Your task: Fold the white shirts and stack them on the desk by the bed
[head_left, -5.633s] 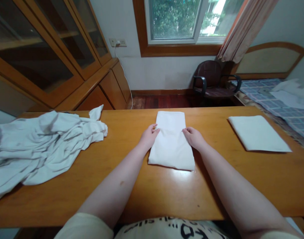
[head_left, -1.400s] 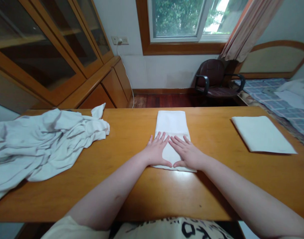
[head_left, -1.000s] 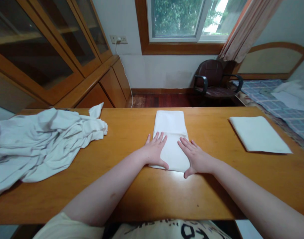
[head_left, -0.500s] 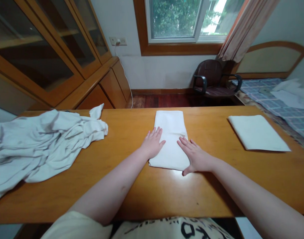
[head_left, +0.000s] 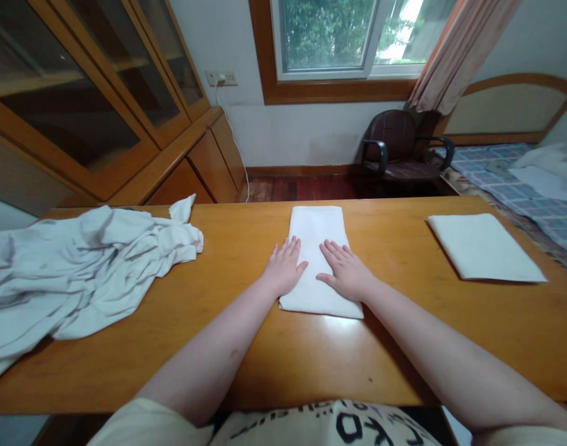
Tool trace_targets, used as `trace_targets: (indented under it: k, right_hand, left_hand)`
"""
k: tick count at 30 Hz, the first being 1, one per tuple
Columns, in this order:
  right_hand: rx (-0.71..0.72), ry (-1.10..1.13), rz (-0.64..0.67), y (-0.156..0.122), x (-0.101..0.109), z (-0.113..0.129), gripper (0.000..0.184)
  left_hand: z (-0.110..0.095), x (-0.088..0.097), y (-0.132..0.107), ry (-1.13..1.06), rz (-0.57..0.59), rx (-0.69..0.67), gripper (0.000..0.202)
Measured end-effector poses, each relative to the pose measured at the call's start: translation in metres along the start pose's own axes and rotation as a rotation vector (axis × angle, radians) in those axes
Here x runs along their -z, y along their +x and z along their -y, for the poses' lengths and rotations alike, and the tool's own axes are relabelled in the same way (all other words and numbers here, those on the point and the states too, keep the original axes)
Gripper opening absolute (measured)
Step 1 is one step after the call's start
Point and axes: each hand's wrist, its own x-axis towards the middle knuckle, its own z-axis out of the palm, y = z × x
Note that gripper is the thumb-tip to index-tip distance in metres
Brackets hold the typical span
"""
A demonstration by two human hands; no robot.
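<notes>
A white cloth [head_left: 317, 226], folded into a long rectangle, lies on the wooden table [head_left: 237, 248] in front of me. On its left edge rests my left hand [head_left: 285, 267], flat with the fingers stretched out. My right hand [head_left: 346, 271] lies flat on the right half of the cloth, fingers extended and thumb pointing inward. Neither hand grips anything. The part of the cloth beneath both palms is hidden.
A crumpled heap of white cloth [head_left: 93, 266] covers the table's left side. At the right lies another folded white cloth [head_left: 485, 248]. Past the far edge stand a dark chair [head_left: 395, 145], a cabinet [head_left: 172, 179] and a bed [head_left: 510, 173].
My right hand has moved from the cloth's right edge up and inward onto its surface, uncovering the near right corner. My left hand has stayed nearly in place.
</notes>
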Motion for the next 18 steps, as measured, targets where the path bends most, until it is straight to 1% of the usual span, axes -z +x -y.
trace_targets:
  k: [4, 7, 10, 12, 14, 16, 18]
  right_hand:
    - [-0.143, 0.019, 0.0, -0.004, 0.0, -0.011, 0.072]
    - [-0.159, 0.019, -0.005, -0.005, -0.001, -0.014, 0.07]
    - [-0.151, 0.018, -0.022, -0.004, -0.003, -0.014, 0.069]
    - [-0.153, 0.02, -0.03, -0.004, -0.004, -0.014, 0.068]
    - [-0.158, 0.023, -0.035, -0.005, -0.005, -0.014, 0.067]
    - [-0.156, 0.026, -0.04, -0.005, -0.005, -0.014, 0.065]
    - [-0.153, 0.032, -0.045, -0.005, -0.006, -0.015, 0.064]
  left_hand:
    - [0.002, -0.003, 0.0, 0.011, 0.004, 0.007, 0.068]
    - [0.003, 0.001, -0.003, 0.004, -0.001, 0.039, 0.066]
    - [0.005, 0.012, -0.016, -0.058, -0.03, 0.079, 0.066]
    - [0.006, 0.018, -0.032, -0.202, -0.075, 0.129, 0.063]
    - [0.009, 0.021, -0.052, -0.453, -0.097, 0.216, 0.056]
    - [0.011, 0.019, -0.071, -0.733, -0.07, 0.32, 0.051]
    - [0.011, 0.015, -0.087, -0.949, 0.001, 0.405, 0.051]
